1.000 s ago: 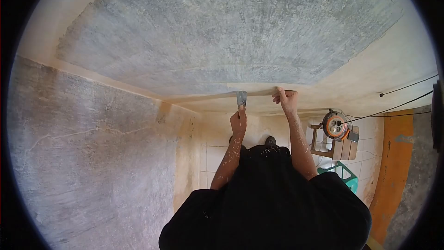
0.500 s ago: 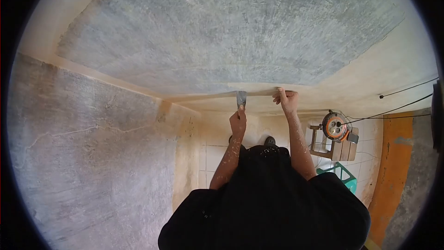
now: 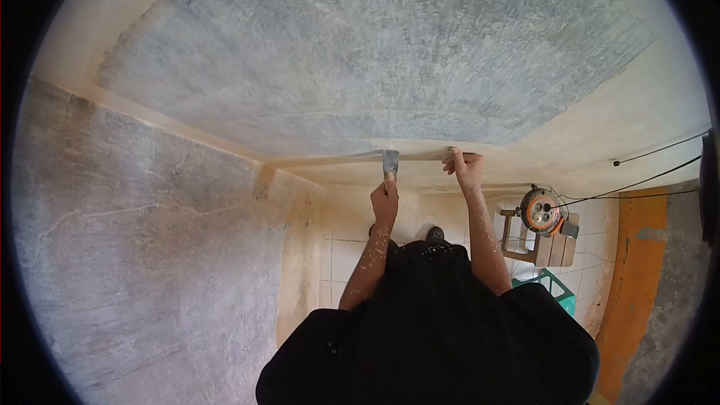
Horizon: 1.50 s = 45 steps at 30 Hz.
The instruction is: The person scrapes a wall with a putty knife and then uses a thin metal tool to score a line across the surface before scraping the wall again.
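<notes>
My left hand (image 3: 385, 202) is closed around a putty knife (image 3: 391, 162), its flat grey blade pointing up against the wall, just below the lower edge of the bare grey patch (image 3: 375, 67). To the right of it, my right hand (image 3: 469, 170) is raised at the same wall with one finger stretched up and the others loosely bent. No tool shows in that hand, and its fingertips are right at the pale wall surface. Light flecks cover both forearms.
A round orange-and-black cable reel (image 3: 541, 210) sits on a small wooden stool (image 3: 556, 250) at the right. Below that is a green plastic stool (image 3: 555, 285). Black cables (image 3: 637, 178) run off rightward. On the left stands a rough side wall (image 3: 165, 255); tiled floor (image 3: 341, 251) lies beneath.
The view has shifted slightly. My left hand and the putty knife stay at nearly the same place on the wall; the right hand has barely moved.
</notes>
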Available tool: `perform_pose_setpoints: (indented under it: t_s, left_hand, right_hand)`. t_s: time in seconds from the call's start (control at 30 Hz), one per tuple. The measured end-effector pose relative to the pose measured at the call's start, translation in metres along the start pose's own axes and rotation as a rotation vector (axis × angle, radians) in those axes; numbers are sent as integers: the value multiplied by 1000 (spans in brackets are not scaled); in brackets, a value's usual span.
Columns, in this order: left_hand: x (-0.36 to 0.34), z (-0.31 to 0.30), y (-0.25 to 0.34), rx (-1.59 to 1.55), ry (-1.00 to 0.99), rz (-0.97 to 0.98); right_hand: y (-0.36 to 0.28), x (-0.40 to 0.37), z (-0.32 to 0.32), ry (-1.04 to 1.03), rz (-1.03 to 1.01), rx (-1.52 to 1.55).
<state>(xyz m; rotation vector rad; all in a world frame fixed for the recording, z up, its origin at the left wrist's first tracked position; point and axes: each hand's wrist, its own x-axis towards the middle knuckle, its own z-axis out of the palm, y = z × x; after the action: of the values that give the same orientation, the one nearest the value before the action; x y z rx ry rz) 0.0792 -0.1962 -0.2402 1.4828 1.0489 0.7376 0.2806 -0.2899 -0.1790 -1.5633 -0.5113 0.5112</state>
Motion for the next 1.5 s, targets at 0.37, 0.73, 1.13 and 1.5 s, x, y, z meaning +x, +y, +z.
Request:
perform_pose_setpoints:
  t_s: [0.37,0.73,1.13,1.5]
  left_hand:
    - [9,-2,25,-72,49,-51]
    - [6,-10,34,-72,42,-85]
    - [0,-11,29,-30,87,2]
    - [10,-14,95,-79,23,-13]
  right_hand:
    - [-7,11,3,1,-48,-71]
    - [3,1,0,-2,-8,-44]
    - [-5,0,0,-5,-25,-102]
    - [-4,-3,0,16,5,-19]
